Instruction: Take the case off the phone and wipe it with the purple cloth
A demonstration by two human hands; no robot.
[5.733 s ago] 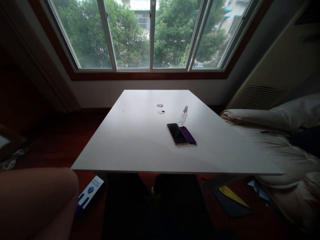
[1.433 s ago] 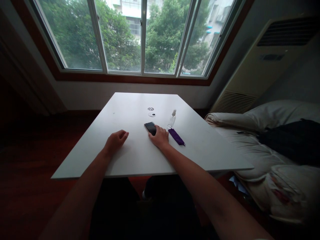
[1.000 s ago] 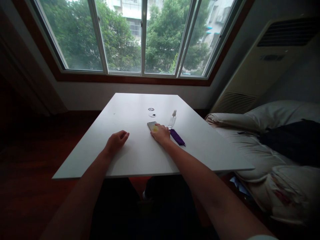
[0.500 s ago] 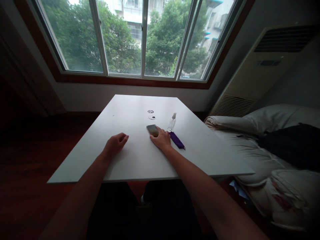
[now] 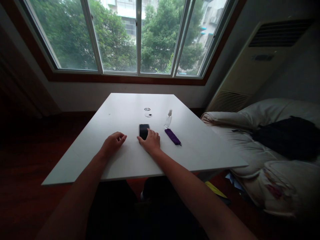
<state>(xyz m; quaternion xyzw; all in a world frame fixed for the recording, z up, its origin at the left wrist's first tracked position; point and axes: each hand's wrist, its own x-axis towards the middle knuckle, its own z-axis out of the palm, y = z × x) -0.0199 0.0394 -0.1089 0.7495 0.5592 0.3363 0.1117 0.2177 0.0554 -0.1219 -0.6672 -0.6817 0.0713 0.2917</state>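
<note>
A smartphone [image 5: 143, 131] with a dark screen lies on the white table [image 5: 125, 166]. Over its near end is my right hand [image 5: 151, 141], closed around it, with the thumb at the left edge and the fingers at the right; the hand covers part of the screen. To the left, my left hand [image 5: 113, 144] rests on the tabletop, loosely curled, with a gap between thumb and fingers and nothing in it. Right of the phone lies a purple cloth pouch [image 5: 172, 136]. Just behind the pouch stands a clear spray bottle [image 5: 168, 120], upright.
Two small round pieces [image 5: 148, 115] lie toward the table's far side. Beyond the table is a window [image 5: 117, 40]. On the right are a padded couch [image 5: 230, 143] with dark cloth [image 5: 287, 136] on it and a tall air conditioner [image 5: 250, 63].
My right hand has brought the phone left and slightly nearer, turning it straighter; its screen now looks dark. The left hand stays about where it was, its thumb a little further from the fingers.
</note>
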